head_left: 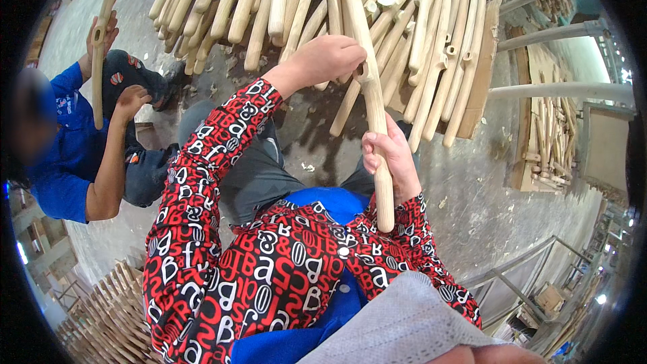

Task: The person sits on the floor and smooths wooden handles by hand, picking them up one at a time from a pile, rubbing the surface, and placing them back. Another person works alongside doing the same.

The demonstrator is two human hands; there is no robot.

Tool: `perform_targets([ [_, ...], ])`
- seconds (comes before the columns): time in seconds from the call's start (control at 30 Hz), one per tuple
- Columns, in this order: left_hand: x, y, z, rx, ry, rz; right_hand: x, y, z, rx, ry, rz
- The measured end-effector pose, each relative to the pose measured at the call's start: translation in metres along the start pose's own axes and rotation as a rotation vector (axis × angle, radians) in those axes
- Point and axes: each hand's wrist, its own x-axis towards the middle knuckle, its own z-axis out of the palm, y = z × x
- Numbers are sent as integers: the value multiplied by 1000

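Observation:
A long, pale, slightly curved wooden bar (374, 104) runs from the top middle toward my chest, its rounded near end tilted down to the right. My right hand (392, 156) is wrapped round its lower part, the thumb lying across the top. Higher up, the closed fingers of my left hand (328, 59) press against the bar's left side, beside a slot cut in the wood. Whatever those fingers may pinch is hidden. Beyond my hands lies a big heap of similar wooden bars (441, 54), some with slots and pale shavings on them.
To the left a person in blue (74, 135) sits holding another slotted wooden bar (99, 61). More bars lie stacked on cardboard (549, 135) at the right and in a pile (111, 313) at lower left. Grey metal tubes (559, 91) jut in from the right.

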Motion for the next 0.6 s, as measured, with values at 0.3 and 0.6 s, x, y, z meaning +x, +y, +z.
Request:
perform_targets([
  [0.3, 1, -11, -13, -367, 110, -431, 0, 1, 2, -22, 1, -18],
  [0.6, -10, 16, -25, -429, 39, -382, 4, 15, 13, -236, 54, -149],
])
